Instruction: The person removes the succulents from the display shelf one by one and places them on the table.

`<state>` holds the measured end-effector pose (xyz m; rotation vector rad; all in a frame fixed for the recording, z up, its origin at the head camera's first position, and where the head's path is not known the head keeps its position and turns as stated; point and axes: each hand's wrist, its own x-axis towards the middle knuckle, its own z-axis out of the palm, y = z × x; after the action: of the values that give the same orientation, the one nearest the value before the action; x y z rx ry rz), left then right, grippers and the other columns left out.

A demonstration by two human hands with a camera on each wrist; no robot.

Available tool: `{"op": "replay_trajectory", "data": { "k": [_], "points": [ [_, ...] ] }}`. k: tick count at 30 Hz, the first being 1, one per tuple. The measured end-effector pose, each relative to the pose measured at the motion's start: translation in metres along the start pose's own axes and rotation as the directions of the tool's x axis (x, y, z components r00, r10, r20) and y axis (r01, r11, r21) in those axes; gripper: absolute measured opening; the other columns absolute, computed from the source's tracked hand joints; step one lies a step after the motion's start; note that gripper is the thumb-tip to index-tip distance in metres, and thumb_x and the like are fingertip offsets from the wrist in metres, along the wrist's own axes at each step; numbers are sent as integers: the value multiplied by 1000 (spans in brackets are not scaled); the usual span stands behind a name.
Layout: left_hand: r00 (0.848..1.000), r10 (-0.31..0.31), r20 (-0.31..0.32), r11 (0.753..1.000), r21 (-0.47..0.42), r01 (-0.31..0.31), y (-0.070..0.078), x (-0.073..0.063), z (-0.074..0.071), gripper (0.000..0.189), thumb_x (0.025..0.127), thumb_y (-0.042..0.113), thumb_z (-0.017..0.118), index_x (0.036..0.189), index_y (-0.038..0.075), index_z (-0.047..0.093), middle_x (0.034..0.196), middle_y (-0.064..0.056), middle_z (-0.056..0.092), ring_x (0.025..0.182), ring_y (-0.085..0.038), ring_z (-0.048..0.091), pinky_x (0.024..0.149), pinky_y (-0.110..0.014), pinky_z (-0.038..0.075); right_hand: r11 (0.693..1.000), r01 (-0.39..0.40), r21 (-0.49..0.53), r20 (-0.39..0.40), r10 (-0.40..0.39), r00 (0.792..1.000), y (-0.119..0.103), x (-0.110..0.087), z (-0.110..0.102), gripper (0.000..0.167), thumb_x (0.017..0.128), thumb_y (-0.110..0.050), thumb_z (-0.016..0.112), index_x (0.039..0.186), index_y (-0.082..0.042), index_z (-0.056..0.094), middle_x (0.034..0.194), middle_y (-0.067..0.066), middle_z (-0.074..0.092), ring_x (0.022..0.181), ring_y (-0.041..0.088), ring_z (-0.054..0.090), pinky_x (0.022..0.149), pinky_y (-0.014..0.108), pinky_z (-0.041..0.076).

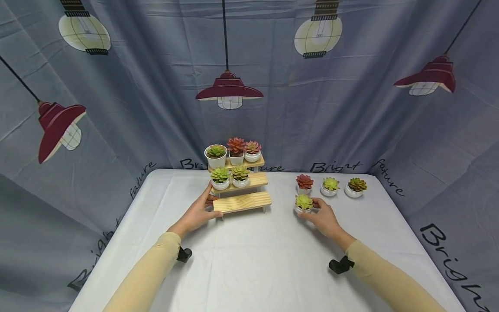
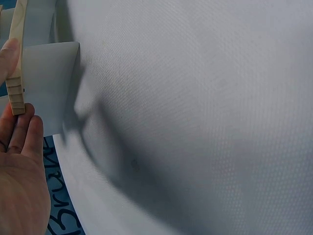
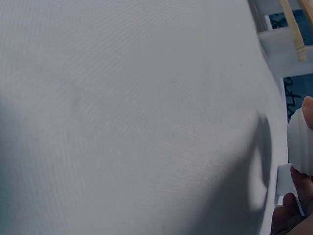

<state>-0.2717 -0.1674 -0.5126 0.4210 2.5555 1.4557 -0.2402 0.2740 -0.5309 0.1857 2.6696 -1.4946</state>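
Observation:
A three-step wooden plant stand (image 1: 242, 202) stands on the white table. My left hand (image 1: 196, 214) holds the left end of its lowest step, thumb at the front edge and fingers behind. The left wrist view shows the thumb and fingertips against the board end (image 2: 17, 93). My right hand (image 1: 324, 218) pinches a light green potted succulent (image 1: 303, 203) to the right of the stand. In the right wrist view its white pot (image 3: 299, 142) appears raised off the cloth. Two green succulents (image 1: 220, 177) sit on the middle step; three plants, one a red succulent (image 1: 236, 147), fill the top step.
Behind the right hand stand a red succulent (image 1: 304, 183), a yellow-green succulent (image 1: 329, 186) and a dark green succulent (image 1: 355, 187) in white pots. A white cloth covers the table (image 1: 249, 260). A grey curtain (image 1: 273, 125) printed with lamps hangs along the back and sides.

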Motion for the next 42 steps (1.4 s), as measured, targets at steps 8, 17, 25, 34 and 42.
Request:
{"op": "replay_trajectory", "data": {
  "k": [8,17,25,34,42],
  "points": [
    [1000,-4,2,1000,-8,4,1,-1,0,120,86,23,87,165,32,-3,140,-13,53,135,-35,50,117,-50,37,1000,3,-18,-5,-3,1000,10,1,0,91,85,-32,86,151,7,36,146,30,43,136,44,40,114,58,35],
    [1000,3,3,1000,-15,-3,0,-1,0,120,86,23,87,165,33,-3,140,-13,53,135,-34,49,118,-50,36,1000,2,-30,-12,-3,1000,15,-1,-1,91,86,-32,86,150,8,36,144,30,47,133,42,44,112,56,39],
    [1000,2,4,1000,-7,-2,1,-1,0,120,86,22,86,165,32,-3,141,-13,53,134,-34,50,118,-49,36,1000,7,-27,-18,-8,1000,18,-4,-3,88,85,-30,86,148,8,39,140,29,49,129,41,46,109,56,40],
    [1000,-8,9,1000,-13,8,2,-1,0,120,86,21,86,165,33,-4,141,-14,52,135,-34,50,118,-49,36,999,2,-32,-19,-3,1000,19,-6,-3,87,85,-30,87,147,9,40,137,28,50,127,41,45,108,55,41],
    [1000,-3,2,1000,-8,3,0,0,0,120,86,21,86,165,33,-4,141,-13,53,134,-34,51,117,-49,37,999,-1,-34,-12,1,1000,20,-5,-4,88,84,-32,87,147,9,40,138,29,50,128,42,44,109,57,39]
  ]
}}
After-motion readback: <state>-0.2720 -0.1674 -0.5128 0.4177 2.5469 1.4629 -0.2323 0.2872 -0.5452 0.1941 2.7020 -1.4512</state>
